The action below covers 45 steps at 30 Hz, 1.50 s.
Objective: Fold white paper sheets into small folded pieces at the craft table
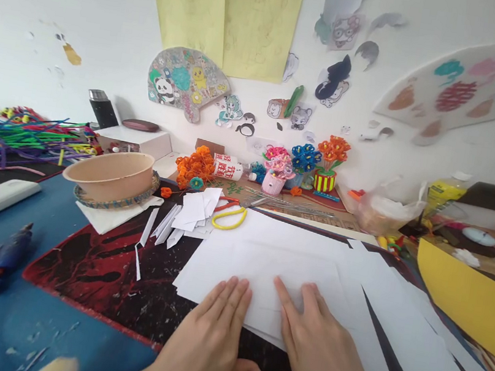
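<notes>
Take the top white sheet (pixel 291 269) as the dial's centre, with twelve o'clock toward the wall; it lies over other papers on the dark mat (pixel 156 296), right in front of the person. The left hand (pixel 213 335) comes in from seven o'clock, palm down, its four fingers straight and side by side, the thumb spread off toward five. The right hand (pixel 316 345) comes in from five, its index finger stretched out and parted from the more bent fingers beside it; its thumb cannot be made out, and nothing shows clamped in either hand. Both hands touch the sheet near its six o'clock edge. To smooth it well, the left hand should hold firm and steady, while the right fingertip strokes slowly outward with even pressure, so that the layers below do not slide. The loose sheets (pixel 428 349) toward four o'clock could catch a forearm, so elbows are best kept light. The scissors (pixel 226 228) at ten o'clock lie near enough to deserve care.
</notes>
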Each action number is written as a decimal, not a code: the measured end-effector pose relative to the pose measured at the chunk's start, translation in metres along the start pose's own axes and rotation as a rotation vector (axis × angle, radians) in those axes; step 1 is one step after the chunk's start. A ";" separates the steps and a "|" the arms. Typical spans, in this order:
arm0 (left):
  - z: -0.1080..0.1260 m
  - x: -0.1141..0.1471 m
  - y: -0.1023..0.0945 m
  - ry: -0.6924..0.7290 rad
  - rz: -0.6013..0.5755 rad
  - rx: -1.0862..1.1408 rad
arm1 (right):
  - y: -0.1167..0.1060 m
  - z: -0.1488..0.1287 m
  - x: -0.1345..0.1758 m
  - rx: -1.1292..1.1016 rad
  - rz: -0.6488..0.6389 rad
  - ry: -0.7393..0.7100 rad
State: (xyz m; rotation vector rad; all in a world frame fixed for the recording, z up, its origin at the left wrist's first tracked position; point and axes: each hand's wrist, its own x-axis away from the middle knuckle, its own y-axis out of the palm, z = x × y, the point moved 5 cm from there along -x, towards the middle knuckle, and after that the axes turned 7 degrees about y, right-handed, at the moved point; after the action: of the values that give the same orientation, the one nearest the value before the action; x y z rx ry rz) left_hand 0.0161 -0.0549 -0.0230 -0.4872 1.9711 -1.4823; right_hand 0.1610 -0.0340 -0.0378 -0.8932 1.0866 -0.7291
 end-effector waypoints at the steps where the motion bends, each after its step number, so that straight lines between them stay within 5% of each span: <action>1: -0.003 0.005 -0.002 -0.007 0.003 -0.003 | 0.000 0.000 0.000 -0.001 -0.004 -0.001; 14: -0.051 0.008 -0.030 0.017 -0.177 0.391 | -0.010 -0.001 -0.012 0.051 -0.076 -0.119; 19: -0.074 0.006 -0.032 -0.076 -0.022 0.338 | -0.013 -0.003 -0.013 0.040 -0.065 -0.115; 23: -0.064 -0.007 -0.030 -0.055 0.096 0.343 | -0.012 -0.003 -0.012 0.067 -0.060 -0.111; 28: -0.046 -0.026 -0.014 0.132 -0.089 0.308 | -0.013 -0.004 -0.014 0.113 -0.086 -0.112; 32: -0.064 -0.023 -0.012 0.184 -0.149 0.356 | -0.015 -0.004 -0.015 0.092 -0.105 -0.110; 37: -0.078 -0.016 -0.020 0.208 -0.204 0.368 | -0.013 -0.004 -0.015 0.066 -0.117 -0.092; 45: -0.058 -0.019 -0.019 0.126 -0.097 0.314 | -0.012 -0.003 -0.015 0.040 -0.215 -0.079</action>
State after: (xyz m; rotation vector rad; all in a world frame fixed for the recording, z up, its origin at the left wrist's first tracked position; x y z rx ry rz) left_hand -0.0098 -0.0072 0.0106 -0.3628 1.7809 -1.8842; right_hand 0.1522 -0.0276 -0.0214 -1.0057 0.9118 -0.8824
